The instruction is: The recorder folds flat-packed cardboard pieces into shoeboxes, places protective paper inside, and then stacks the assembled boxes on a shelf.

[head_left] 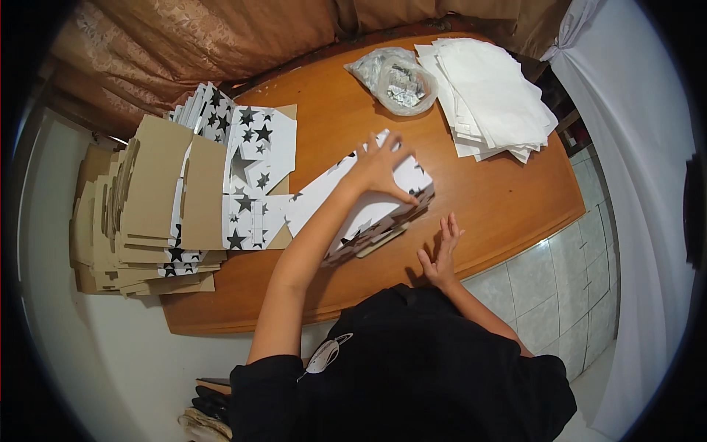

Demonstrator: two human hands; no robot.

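A white cardboard box (352, 204) with black stars on its sides stands tilted at the middle of the table. My left hand (379, 168) spans its top, with the thumb at the near edge and the fingers toward the far edge; the fingertips are slightly blurred. Beneath the box, a strip of brown cardboard (381, 241) shows on the near side. Close to the table's front edge, my right hand (440, 254) is held open beside the box, its fingers apart and touching nothing.
Stacked flat cardboard pieces (155, 184), brown and star-printed, fill the table's left end. A clear plastic bag (394, 81) with small silvery contents lies at the back. White sheets (490, 96) are piled at the far right. Curtains (199, 44) hang behind the wooden table (515, 199).
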